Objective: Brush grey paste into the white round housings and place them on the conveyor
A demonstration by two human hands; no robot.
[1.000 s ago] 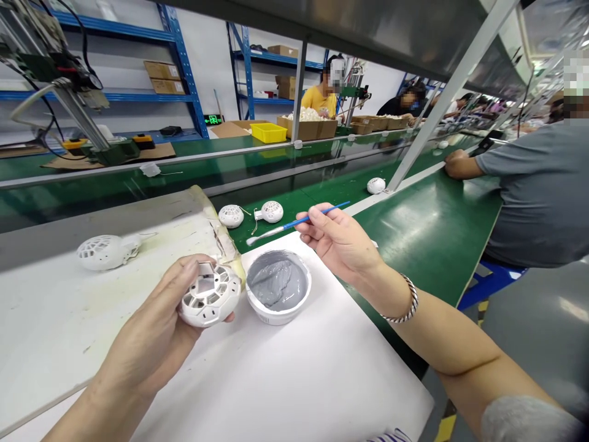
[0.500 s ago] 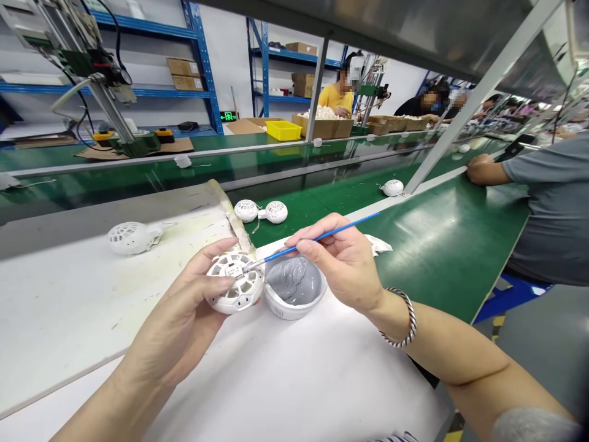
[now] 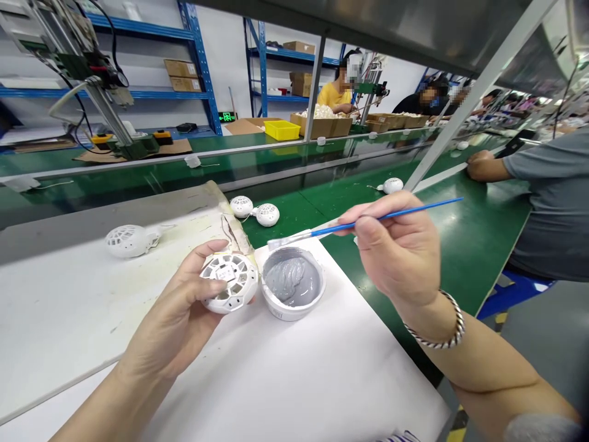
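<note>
My left hand [image 3: 184, 301] is closed around a round white plastic housing [image 3: 237, 276] with slotted openings, its thumb lying on the flat centre. In my right hand [image 3: 396, 245] is a thin paintbrush [image 3: 331, 229] with a blue handle, pinched between thumb and fingers. The brush's pale tip hangs above the far rim of a white tub [image 3: 286, 314], apart from the housing. Thick grey paste [image 3: 294, 279] fills much of the tub, which stands just right of the housing on white paper [image 3: 285, 380].
Similar white housings lie on the white board [image 3: 131, 240] and the green bench [image 3: 267, 215], with another [image 3: 392, 185] by the metal post. A co-worker's arm [image 3: 488, 166] rests on the bench at right. Behind stand a yellow bin [image 3: 281, 130] and a machine [image 3: 105, 104].
My right hand has moved right and up, lifting the brush off the housing to above the tub. The left hand keeps hold of the housing, almost unmoved. Parts across the bench have shifted slightly.
</note>
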